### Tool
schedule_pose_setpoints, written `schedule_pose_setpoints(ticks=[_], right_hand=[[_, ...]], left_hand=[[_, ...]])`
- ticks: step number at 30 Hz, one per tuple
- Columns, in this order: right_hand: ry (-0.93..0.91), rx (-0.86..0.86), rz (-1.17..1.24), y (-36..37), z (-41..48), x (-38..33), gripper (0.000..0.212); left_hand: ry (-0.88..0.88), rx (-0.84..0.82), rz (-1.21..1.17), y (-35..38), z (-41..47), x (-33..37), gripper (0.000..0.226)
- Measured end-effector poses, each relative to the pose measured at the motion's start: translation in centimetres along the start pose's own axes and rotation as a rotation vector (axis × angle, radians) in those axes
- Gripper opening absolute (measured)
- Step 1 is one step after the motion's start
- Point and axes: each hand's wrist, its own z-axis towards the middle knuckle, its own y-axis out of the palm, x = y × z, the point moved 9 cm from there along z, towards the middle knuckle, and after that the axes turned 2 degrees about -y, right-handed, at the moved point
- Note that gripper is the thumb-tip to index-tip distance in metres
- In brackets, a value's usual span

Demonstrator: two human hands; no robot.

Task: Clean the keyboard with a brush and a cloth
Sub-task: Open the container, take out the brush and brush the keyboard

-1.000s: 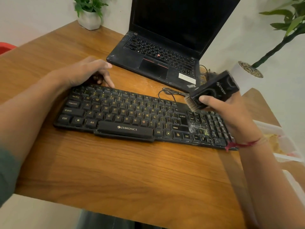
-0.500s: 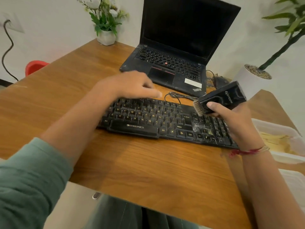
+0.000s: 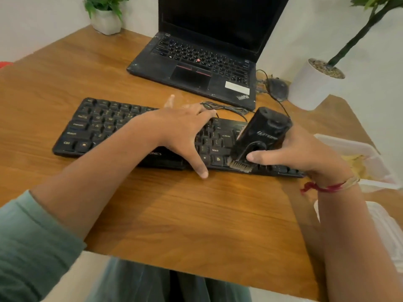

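A black Zebronics keyboard (image 3: 93, 127) lies across the wooden table (image 3: 196, 214). My left hand (image 3: 185, 131) rests flat on its middle, fingers spread, thumb reaching down over the front edge. My right hand (image 3: 298, 153) grips a black block-shaped brush (image 3: 261, 136), tilted so its pale bristles (image 3: 239, 166) press on the keys at the keyboard's right part near the front edge. A yellow cloth (image 3: 357, 164) lies in a white container (image 3: 346, 144) at the right.
An open black laptop (image 3: 196, 66) sits behind the keyboard, whose cable (image 3: 226, 109) runs in front of it. A black mouse (image 3: 277, 88) and a white plant pot (image 3: 314, 88) stand at the back right. A small potted plant (image 3: 104, 20) is at the back left.
My left hand slid right along the keyboard to its middle. The brush came down from above the keys and tipped bristles-down onto the keyboard's right part.
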Motion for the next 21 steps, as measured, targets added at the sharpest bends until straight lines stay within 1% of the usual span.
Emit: schedule_pose_setpoints(ticks=[1,3,5,9,11,13,14,16,17,19,20,21], right_hand=[[-0.010,-0.034,-0.024,0.5,0.0,-0.3,0.040],[-0.041,-0.046,-0.076,0.7,-0.1,-0.8,0.036],[-0.032,-0.006,-0.136,0.0,-0.3,-0.6,0.028],[0.025,0.116,-0.262,-1.4,-0.3,0.0,0.032],[-0.009,0.068,-0.189,-0.4,-0.2,-0.7,0.030],[-0.008,-0.018,-0.108,0.7,-0.1,-0.9,0.038],[-0.003,-0.028,-0.106,0.7,0.0,-0.6,0.040],[0.009,0.044,-0.160,-0.1,0.1,0.0,0.036],[0.016,0.116,-0.202,-0.9,0.2,0.3,0.031],[0.046,0.236,-0.272,-2.2,0.1,0.8,0.032],[0.035,0.239,-0.244,-2.2,0.0,0.7,0.032],[0.005,0.196,-0.180,-1.7,0.1,0.4,0.032]], left_hand=[[-0.002,0.001,0.013,0.0,0.1,0.0,0.146],[-0.002,0.008,0.024,-0.1,0.1,0.0,0.145],[0.005,0.009,0.019,-0.1,0.1,0.1,0.146],[0.017,0.019,-0.017,-0.1,0.2,0.2,0.146],[0.031,0.035,-0.028,-0.1,0.3,0.1,0.147],[0.038,0.039,-0.040,-0.1,0.4,0.1,0.147],[0.039,0.039,-0.041,-0.1,0.4,0.1,0.147],[0.039,0.037,-0.039,0.0,0.4,0.1,0.148],[0.040,0.037,-0.037,0.0,0.4,0.1,0.148],[0.039,0.036,-0.029,0.1,0.3,0.1,0.148],[0.039,0.036,-0.024,0.1,0.3,0.1,0.148],[0.038,0.035,-0.022,0.1,0.4,0.1,0.148]])
